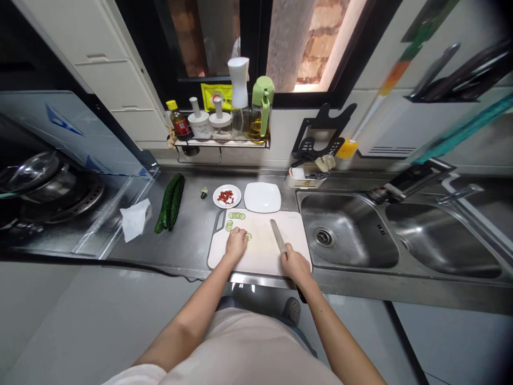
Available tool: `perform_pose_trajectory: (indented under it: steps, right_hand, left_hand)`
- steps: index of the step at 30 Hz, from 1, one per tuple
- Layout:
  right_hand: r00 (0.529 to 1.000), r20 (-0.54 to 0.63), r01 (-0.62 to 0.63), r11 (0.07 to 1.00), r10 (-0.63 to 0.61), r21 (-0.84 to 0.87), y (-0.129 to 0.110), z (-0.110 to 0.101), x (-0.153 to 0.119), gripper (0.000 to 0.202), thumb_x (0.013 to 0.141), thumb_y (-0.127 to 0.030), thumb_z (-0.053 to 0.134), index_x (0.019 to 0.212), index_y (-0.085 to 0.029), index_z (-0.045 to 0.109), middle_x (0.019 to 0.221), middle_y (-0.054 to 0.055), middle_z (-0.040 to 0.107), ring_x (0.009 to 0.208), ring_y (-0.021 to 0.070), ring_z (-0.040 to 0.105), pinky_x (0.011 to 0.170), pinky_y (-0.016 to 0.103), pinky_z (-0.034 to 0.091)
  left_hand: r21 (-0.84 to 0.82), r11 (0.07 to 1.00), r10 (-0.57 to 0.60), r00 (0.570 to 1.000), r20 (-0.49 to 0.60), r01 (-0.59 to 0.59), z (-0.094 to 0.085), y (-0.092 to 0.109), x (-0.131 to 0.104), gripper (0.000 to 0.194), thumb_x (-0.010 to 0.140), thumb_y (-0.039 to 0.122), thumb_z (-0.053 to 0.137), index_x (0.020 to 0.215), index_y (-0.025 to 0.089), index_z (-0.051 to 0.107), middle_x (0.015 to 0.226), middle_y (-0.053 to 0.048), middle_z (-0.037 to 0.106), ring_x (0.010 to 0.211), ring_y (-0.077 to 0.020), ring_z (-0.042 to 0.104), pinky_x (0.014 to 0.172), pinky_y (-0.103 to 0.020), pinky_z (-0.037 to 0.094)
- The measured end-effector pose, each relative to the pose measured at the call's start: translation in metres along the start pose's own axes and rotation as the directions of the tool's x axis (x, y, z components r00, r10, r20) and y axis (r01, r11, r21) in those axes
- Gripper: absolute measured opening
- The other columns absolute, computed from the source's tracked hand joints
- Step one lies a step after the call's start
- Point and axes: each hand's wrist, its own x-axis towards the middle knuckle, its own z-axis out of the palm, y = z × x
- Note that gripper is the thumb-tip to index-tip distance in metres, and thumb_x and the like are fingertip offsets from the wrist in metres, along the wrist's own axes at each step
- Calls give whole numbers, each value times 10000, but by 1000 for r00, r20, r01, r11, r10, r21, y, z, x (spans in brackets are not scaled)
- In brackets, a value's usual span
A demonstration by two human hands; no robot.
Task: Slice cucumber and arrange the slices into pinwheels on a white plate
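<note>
I can read no text here; the yellow label [217,96] behind the wall shelf is too blurred for me.

Your knife [277,236] is lying with its long grey blade flat over the white cutting board [262,247], the tip pointing away from you and a little to the left. Thin, round, pale green cucumber slices [236,216] are resting near the far left corner of the board, with some more [229,225] just below them.
</note>
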Motion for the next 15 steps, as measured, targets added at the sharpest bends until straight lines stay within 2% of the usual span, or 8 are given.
perform_pose_trajectory:
  steps: [10, 15]
  right_hand:
    - [998, 65, 15, 999, -13, -32, -6, -2, 3, 318, 902, -223, 288, 1186, -181, 426, 990, 142, 668, 937, 247, 634, 709, 316, 387]
    - [998, 66, 6, 1000, -5, -24, -6, -3, 3, 320, 908, -226, 276, 1185, -179, 429, 989, 139, 669, 933, 239, 634, 709, 312, 387]
  left_hand:
    - [-47, 997, -54, 999, -7, 53, -3, 4, 1, 127, 852, 194, 522, 906, 182, 637, 965, -79, 596, 987, -195, 533, 891, -301, 393]
    - [-155, 984, -89, 996, -24, 85, -7, 11, 0, 79, 824, 176, 544, 802, 185, 620, 838, -38, 627, 810, -153, 564, 765, -263, 416]
